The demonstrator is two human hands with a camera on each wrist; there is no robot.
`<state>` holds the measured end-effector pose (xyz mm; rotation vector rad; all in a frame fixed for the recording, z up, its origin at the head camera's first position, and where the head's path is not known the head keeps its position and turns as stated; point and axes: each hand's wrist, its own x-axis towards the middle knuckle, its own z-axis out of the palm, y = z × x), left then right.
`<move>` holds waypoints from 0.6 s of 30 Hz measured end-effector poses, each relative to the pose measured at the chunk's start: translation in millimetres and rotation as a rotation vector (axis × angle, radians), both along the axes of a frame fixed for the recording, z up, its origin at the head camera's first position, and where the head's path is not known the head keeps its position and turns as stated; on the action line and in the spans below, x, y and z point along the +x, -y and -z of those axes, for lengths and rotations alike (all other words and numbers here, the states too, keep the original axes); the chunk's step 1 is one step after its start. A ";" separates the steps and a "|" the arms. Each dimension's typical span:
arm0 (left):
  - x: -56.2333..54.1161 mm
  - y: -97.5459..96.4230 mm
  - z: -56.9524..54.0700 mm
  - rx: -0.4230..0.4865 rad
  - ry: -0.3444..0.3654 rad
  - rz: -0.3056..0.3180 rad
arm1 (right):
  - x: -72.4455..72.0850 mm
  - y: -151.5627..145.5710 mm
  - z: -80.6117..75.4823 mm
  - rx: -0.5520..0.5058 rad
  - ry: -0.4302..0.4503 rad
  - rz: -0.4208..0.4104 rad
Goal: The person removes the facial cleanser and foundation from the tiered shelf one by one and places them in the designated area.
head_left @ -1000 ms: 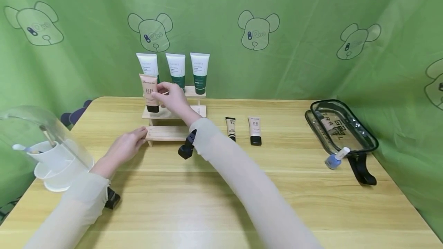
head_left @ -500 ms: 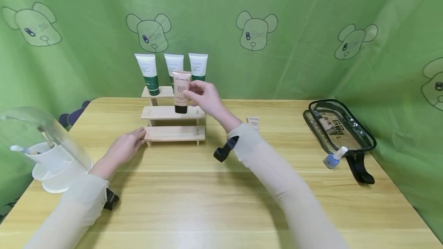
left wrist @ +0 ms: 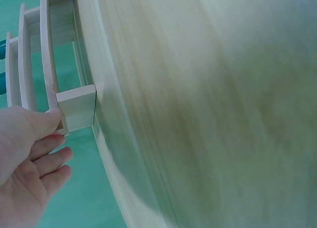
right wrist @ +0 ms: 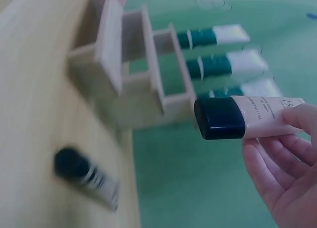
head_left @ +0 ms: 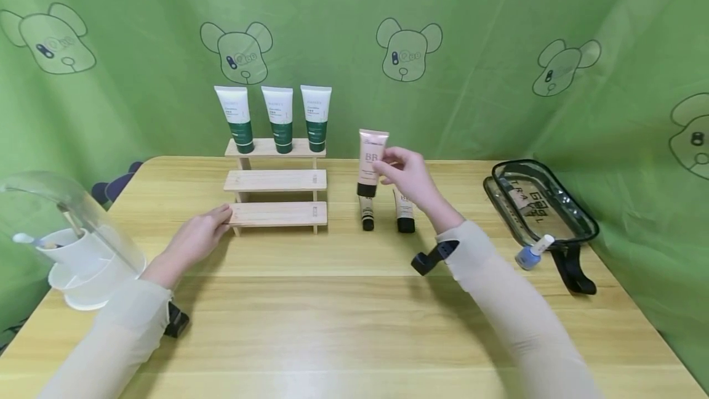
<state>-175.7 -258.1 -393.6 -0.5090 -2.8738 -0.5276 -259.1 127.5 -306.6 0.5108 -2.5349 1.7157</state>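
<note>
A pink BB cream tube (head_left: pixel 370 162) with a black cap hangs in the air, pinched between the thumb and fingers of my right hand (head_left: pixel 407 176). Beneath it on the table are a smaller black-capped tube (head_left: pixel 367 214) and another BB cream tube (head_left: pixel 405 213), partly covered from above. My left hand (head_left: pixel 195 236) grips the left end of the lowest tier of a wooden stepped rack (head_left: pixel 279 213), thumb on top in the left wrist view. Along the rack's top tier stand three white-and-green tubes (head_left: pixel 280 117), caps down. The two lower tiers are bare.
At the left stands a white makeup organizer (head_left: pixel 91 257) with a clear cover and brushes inside. A clear black-edged travel pouch (head_left: pixel 545 205) lies at the right, beside a blue nail polish bottle (head_left: pixel 533 253). A green curtain (head_left: pixel 471 109) hangs behind the table.
My right hand has carried the BB cream tube rightward from in front of the rack's middle tier to above the tubes on the table. My left hand stays on the rack.
</note>
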 end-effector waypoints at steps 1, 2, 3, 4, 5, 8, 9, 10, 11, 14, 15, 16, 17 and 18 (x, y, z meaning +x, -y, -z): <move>0.1 0.3 0.1 0.001 0.000 -0.002 | -0.4 -6.6 3.9 0.006 0.006 0.012; 0.0 0.4 0.2 0.001 -0.003 -0.001 | -0.8 -13.0 7.8 0.008 0.010 0.024; -0.1 0.6 0.2 0.001 -0.007 0.000 | -1.4 -19.4 11.9 0.008 0.017 0.035; -0.1 0.7 0.3 0.001 -0.011 0.002 | -2.0 -25.5 15.9 0.007 0.024 0.049; -0.2 0.9 0.4 -0.001 -0.014 0.003 | -2.9 -31.6 19.9 0.003 0.032 0.061; -0.6 0.9 0.6 -0.003 -0.023 0.009 | -4.5 -49.4 30.6 -0.008 0.060 0.098; -0.7 1.0 0.7 -0.003 -0.023 0.010 | -4.8 -55.0 33.5 -0.008 0.075 0.112; -0.7 0.9 0.6 -0.003 -0.022 0.010 | -5.3 -60.6 36.4 -0.004 0.087 0.125; -0.7 0.7 0.5 -0.003 -0.021 0.011 | -5.7 -66.3 39.1 0.002 0.099 0.135; -0.3 0.5 0.0 0.000 -0.016 0.009 | -7.7 -82.6 47.5 0.039 0.140 0.164; -0.2 0.5 -0.2 0.001 -0.014 0.008 | -8.7 -87.9 50.6 0.056 0.153 0.176; 0.0 0.4 -0.4 0.002 -0.013 0.008 | -10.0 -93.2 53.9 0.071 0.166 0.185; 0.2 0.3 -0.6 0.003 -0.012 0.008 | -11.1 -98.2 57.4 0.085 0.184 0.195; 0.2 0.3 -0.8 0.003 -0.011 0.008 | -12.2 -102.9 60.7 0.096 0.203 0.204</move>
